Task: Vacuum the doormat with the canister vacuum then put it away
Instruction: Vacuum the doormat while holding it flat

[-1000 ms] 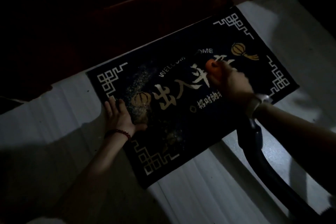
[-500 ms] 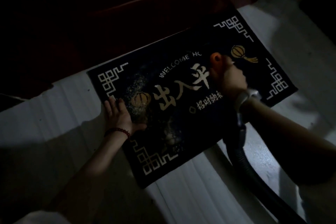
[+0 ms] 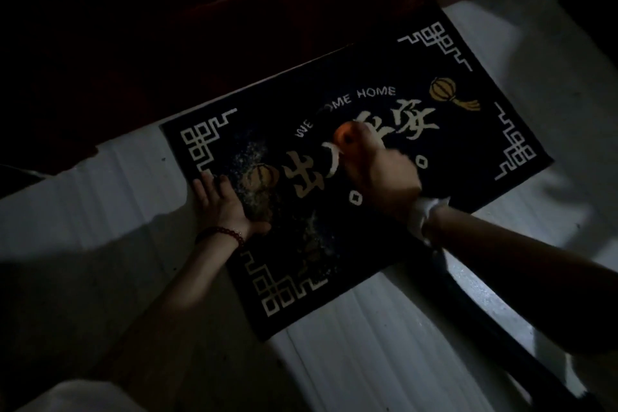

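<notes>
A dark doormat (image 3: 468,150) with white corner patterns, gold lanterns and "WELCOME HOME" lettering lies on a pale floor in dim light. Pale dust specks (image 3: 254,157) speckle its left part. My left hand (image 3: 220,201) presses flat on the mat's left edge, fingers straight. My right hand (image 3: 378,170) grips the orange vacuum nozzle (image 3: 346,137), whose tip is down on the mat's middle over the white characters. The black hose (image 3: 485,321) runs from under my right wrist toward the lower right. The canister is out of view.
A dark red-brown door or threshold (image 3: 234,27) runs along the mat's far edge. Pale floor (image 3: 368,344) surrounds the mat on the near side and right. The scene is very dark.
My right hand has swept the nozzle leftward across the mat, from near the right lantern to the centre characters. My left hand has stayed pressed on the mat's left edge.
</notes>
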A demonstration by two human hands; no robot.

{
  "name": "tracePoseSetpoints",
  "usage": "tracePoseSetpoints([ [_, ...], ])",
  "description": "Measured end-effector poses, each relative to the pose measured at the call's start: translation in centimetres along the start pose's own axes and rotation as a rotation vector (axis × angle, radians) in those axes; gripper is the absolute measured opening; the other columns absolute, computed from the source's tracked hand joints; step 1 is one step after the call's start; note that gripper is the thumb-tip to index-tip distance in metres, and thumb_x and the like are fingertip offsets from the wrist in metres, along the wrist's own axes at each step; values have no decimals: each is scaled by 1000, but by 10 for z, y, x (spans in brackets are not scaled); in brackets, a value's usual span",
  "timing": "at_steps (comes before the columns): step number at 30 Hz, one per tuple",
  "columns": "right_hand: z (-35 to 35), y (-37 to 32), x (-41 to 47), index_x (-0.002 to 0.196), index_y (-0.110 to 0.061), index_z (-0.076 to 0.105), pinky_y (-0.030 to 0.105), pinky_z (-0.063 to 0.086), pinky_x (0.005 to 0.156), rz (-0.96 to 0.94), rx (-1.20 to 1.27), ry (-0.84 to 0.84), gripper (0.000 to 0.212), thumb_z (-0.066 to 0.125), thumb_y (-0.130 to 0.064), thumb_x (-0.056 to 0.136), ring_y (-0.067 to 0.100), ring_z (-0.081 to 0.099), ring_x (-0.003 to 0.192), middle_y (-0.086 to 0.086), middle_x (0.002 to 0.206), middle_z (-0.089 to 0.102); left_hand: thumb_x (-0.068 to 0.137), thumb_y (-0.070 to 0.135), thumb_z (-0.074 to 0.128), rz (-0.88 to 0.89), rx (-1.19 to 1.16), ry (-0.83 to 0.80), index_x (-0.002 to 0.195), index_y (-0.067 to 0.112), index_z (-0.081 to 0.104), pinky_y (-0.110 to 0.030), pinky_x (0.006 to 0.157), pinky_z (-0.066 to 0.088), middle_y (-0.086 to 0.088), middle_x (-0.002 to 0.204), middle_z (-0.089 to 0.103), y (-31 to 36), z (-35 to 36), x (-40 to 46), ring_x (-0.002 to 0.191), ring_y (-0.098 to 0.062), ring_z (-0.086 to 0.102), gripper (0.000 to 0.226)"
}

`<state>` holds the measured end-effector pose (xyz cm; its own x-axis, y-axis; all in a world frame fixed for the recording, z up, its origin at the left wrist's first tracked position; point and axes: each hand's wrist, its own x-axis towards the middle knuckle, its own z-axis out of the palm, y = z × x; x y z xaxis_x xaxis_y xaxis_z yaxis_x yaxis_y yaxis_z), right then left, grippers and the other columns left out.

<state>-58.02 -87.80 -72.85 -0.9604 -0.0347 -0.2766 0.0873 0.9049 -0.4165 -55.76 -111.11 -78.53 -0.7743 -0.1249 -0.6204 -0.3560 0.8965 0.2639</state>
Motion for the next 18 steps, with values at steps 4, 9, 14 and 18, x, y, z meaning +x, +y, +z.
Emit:
tracePoseSetpoints([
  [4, -19, 24, 11, 142, -29, 21, 28, 41, 59, -50, -112, -14, 56, 46, -41, 93, 18, 52, 69, 2, 90, 53, 68, 41, 79, 20, -16, 22, 147, 5, -2, -37, 116, -4, -15, 154, -19, -2, 2, -1, 141, -32, -21, 119],
  [9, -41, 46, 52, 139, -23, 28, 42, 45, 84, 410, 93, 234, 53, 49, -37, 92, 40, 56, 102, 19, 120, 57, 69, 40, 79, 1, -19, 2, 147, 4, -5, -39, 116, -2, -14, 154, -21, -1, 2, 0, 141, -32, -22, 120],
  [14, 9, -14, 0, 144, -25, 19, 33, 43, 69, -58, 26, -73, 61, 47, -40, 92, 28, 59, 86, 9, 105, 60, 69, 42, 78, 4, -21, 18, 147, 5, -5, -35, 116, -5, -13, 154, -21, -2, 3, 0, 141, -30, -22, 120],
  [18, -10, 10, 18, 142, -29, 24, 32, 44, 66, -70, -121, -58, 58, 48, -44, 91, 25, 57, 81, 13, 109, 62, 69, 41, 78, 41, -41, 37, 147, 5, -4, -35, 115, -6, -13, 154, -21, -6, 5, -1, 141, -30, -23, 119],
])
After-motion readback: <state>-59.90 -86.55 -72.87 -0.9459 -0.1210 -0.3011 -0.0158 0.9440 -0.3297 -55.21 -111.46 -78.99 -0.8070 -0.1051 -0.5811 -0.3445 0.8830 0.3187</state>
